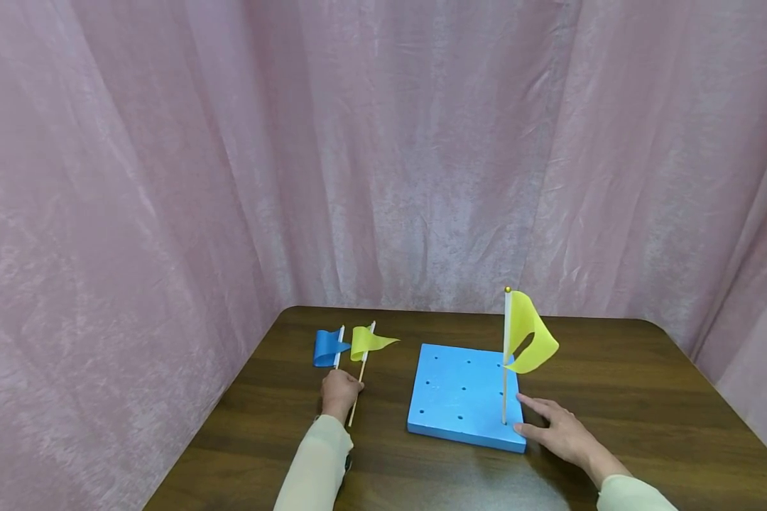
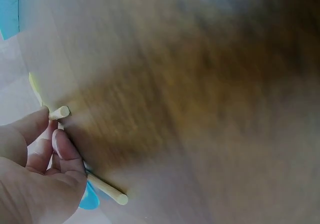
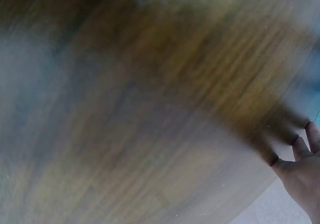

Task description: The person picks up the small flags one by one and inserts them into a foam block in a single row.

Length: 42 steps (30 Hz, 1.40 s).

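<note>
Blue perforated board (image 1: 444, 399) and three flags on a wooden counter (image 1: 645, 397)

Foreground: the right hand (image 1: 565, 434) rests, fingers extended and spread, against the board's right edge, grasping nothing. Upright in the board's near right hole stands a gold-tipped yellow swallowtail flag (image 1: 525, 319). The left hand (image 1: 341, 392) pinches the stick of a second yellow flag (image 1: 361, 342) between thumb and fingertip, left of the board. Farther off, a blue flag (image 1: 326, 348) lies just left of the pinched one. Background: pink curtain (image 1: 422, 156).
</note>
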Available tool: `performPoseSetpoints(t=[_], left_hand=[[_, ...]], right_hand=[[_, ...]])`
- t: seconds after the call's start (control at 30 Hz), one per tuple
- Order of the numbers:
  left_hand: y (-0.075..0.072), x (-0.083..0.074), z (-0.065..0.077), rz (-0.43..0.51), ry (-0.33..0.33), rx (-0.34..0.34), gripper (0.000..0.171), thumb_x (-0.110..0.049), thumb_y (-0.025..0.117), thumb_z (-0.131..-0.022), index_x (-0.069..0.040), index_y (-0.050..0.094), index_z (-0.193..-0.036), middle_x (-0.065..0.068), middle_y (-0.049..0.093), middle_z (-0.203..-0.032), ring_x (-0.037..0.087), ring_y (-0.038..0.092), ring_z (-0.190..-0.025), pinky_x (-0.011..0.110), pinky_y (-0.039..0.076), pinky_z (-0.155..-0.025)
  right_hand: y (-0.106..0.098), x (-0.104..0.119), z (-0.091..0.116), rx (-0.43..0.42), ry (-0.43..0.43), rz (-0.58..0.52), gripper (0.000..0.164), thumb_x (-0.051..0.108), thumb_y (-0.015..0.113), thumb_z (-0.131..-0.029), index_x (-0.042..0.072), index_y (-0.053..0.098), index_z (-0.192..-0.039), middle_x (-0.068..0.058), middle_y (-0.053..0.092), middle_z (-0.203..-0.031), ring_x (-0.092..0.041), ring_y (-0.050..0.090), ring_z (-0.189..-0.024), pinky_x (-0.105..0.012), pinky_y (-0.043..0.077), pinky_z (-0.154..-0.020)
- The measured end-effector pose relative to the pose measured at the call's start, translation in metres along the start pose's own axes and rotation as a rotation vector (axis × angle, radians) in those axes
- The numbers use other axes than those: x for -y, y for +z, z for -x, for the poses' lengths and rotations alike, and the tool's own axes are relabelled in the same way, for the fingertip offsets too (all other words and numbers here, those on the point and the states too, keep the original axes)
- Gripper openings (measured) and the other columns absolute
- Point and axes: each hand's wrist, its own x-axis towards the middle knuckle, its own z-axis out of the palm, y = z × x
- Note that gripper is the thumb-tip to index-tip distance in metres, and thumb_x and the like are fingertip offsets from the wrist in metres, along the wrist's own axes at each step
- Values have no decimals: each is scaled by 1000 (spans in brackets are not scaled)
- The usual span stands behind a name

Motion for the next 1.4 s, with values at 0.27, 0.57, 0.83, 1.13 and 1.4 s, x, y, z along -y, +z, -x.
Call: performPoseSetpoints(t=[0.27, 0.57, 0.83, 1.13, 1.4], left_hand=[[-4, -3, 0, -45, -41, -24, 13, -8, 77, -83, -1, 75, -72, 10, 68, -72, 27, 61, -71, 42, 52, -66], [-11, -4, -1, -4, -3, 5, 12, -8, 73, -83, -2, 76, -74, 7, 69, -72, 25, 63, -73, 39, 53, -66], [-13, -10, 0, 81, 54, 13, 12, -9, 69, -86, -2, 77, -81, 5, 69, -75, 22, 60, -73, 35, 50, -64], [-9, -25, -2, 271, 141, 1, 15, -4, 70, -90, 6, 75, -100, 13, 72, -89, 28, 65, -85, 41, 55, -74], [0, -40, 4, 357, 181, 5, 20, 0, 68, -91, 7, 72, -110, 16, 72, -97, 28, 66, -90, 41, 56, -78]], right_hand=[[0, 4, -1, 7, 3, -4, 77, 54, 64, -91, 10, 43, -150, -32, 36, -147, -60, 28, -133, -79, 26, -96], [1, 5, -5, 6, -15, -4, 76, 53, 65, -91, 10, 44, -150, -33, 36, -147, -60, 28, -133, -78, 27, -96], [1, 7, -7, 18, -16, -7, 77, 54, 64, -91, 10, 43, -151, -33, 35, -147, -59, 28, -133, -78, 28, -96], [0, 5, -6, 21, -15, 1, 78, 54, 64, -91, 10, 42, -151, -33, 34, -148, -59, 28, -133, -78, 29, -95], [-1, -2, 0, 17, -16, 22, 78, 54, 63, -92, 8, 42, -151, -35, 35, -147, -61, 27, -132, -79, 28, -94]])
